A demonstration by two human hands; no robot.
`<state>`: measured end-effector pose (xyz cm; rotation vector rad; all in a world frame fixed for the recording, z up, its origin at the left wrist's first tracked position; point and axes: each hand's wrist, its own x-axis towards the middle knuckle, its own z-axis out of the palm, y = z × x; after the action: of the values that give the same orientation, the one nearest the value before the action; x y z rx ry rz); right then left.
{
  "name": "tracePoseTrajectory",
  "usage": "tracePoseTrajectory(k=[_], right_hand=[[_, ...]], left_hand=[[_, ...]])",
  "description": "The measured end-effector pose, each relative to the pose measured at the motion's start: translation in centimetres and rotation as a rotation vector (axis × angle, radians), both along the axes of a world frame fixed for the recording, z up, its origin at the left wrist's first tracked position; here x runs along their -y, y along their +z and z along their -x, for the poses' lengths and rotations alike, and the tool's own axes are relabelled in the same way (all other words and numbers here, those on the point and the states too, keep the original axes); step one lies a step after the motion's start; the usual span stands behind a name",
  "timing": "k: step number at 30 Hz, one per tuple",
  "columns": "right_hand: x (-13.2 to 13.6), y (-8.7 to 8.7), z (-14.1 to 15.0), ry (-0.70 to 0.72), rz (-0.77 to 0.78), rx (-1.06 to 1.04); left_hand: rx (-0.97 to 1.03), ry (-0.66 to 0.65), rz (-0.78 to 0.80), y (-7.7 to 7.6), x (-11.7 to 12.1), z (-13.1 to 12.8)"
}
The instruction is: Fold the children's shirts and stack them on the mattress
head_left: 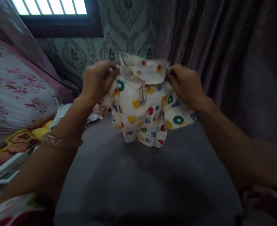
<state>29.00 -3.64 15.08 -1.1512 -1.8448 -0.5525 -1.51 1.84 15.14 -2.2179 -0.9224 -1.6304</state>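
Observation:
A small white short-sleeved shirt, printed with colourful letters and shapes, hangs upright between my two hands. Its collar faces up and its front faces me. At the left shoulder, beside the collar, my left hand pinches the cloth. My right hand grips the opposite shoulder, so the neckline is stretched between them. The right sleeve spreads out below my right wrist; the left sleeve is partly hidden behind my left hand. The hem hangs loosely over the grey surface. Both hands are slightly blurred.
A grey flat surface lies beneath the shirt. To the left are a flowered white-and-pink cloth, a yellow cartoon cushion and a white object. Dark curtains hang at the right, and patterned wallpaper covers the back wall.

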Motion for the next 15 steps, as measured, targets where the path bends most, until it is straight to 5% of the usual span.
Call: tracePoseTrajectory(k=[9, 15], right_hand=[[-3.6, 0.5, -0.4, -0.06, 0.073, 0.064], [-5.6, 0.2, -0.6, -0.078, 0.033, -0.003]], left_hand=[[-0.144, 0.046, 0.138, -0.4, -3.7, 1.2], [-0.068, 0.218, 0.154, -0.6, -5.0, 0.6]])
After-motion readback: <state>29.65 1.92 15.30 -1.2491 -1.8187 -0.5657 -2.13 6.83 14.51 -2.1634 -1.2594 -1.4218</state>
